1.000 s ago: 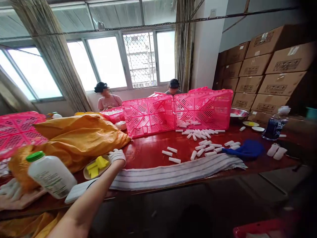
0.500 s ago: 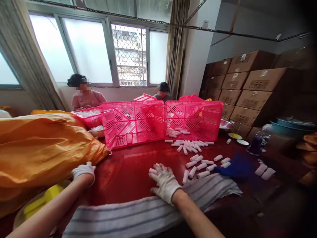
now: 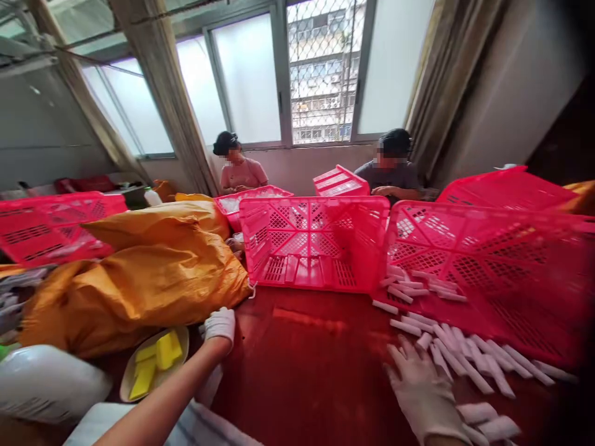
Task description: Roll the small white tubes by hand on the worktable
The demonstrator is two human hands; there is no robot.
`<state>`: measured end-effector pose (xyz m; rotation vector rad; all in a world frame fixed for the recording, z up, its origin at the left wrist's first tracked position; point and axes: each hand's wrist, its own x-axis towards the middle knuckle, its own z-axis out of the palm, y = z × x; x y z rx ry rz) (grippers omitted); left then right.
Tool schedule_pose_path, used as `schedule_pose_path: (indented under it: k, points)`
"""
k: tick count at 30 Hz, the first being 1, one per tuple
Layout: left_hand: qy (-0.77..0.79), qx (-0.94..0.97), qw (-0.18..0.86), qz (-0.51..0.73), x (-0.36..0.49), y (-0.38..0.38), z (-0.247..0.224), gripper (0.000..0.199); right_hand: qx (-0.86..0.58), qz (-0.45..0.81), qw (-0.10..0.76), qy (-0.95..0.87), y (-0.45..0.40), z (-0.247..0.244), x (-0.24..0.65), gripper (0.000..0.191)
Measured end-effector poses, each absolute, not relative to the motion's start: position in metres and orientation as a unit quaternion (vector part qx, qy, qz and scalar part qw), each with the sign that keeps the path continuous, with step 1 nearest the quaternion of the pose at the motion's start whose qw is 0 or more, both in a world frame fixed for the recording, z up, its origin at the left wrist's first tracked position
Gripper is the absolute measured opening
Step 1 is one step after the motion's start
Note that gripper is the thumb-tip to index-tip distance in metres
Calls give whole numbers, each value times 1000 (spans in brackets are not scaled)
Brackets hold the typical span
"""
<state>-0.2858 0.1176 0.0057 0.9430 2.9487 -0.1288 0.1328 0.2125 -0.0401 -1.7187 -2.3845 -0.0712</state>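
My right hand (image 3: 421, 387), in a pale glove, reaches low over the red table with its fingers spread. Its fingertips are close to a pile of thin white rolls (image 3: 458, 356), some of which lie inside the tipped pink crate. Thicker white rolls (image 3: 498, 427) lie beside the wrist. On the left, my left hand (image 3: 219, 325), in a white glove, is by the edge of the orange sack (image 3: 153, 279). Its fingers are curled and partly hidden, so what they hold, if anything, does not show.
Two pink crates lie on their sides, the left one (image 3: 310, 279) next to the right one (image 3: 493, 235). A dish (image 3: 185, 356) with yellow pieces, a white bottle (image 3: 51, 384) and a striped cloth (image 3: 204, 427) are near my left arm. Two people sit across the table (image 3: 302, 371).
The view has swung left. My right hand has moved away from the striped cloth and forward to the thin rolls by the crate. My left hand stays near the sack's edge.
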Motion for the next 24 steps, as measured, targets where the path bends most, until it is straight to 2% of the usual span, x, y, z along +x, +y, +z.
schedule_pose_path:
  k: [5, 11, 16, 18, 20, 22, 24]
  points:
    - [923, 378, 67, -19, -256, 116, -5, 23, -501, 135, 174, -837, 219, -16, 56, 42]
    - [940, 310, 129, 54, -241, 103, -13, 31, -411, 368, 100, -828, 201, 5, -50, 35]
    - [949, 221, 159, 161, -242, 95, -15, 26, -406, 532, 92, -737, 170, -13, -67, 37]
    - [944, 185, 167, 218, -237, 92, -9, 29, -439, 621, 98, -642, 155, -18, -61, 46]
    - [933, 149, 179, 275, -220, 90, 2, 33, -489, 700, 83, -515, 142, -16, -51, 65]
    - [916, 123, 206, 322, -187, 90, 15, 37, -508, 764, 71, -392, 131, -10, -38, 82]
    - [895, 122, 251, 349, -138, 90, 26, 42, -502, 796, 103, -323, 123, -4, -19, 89]
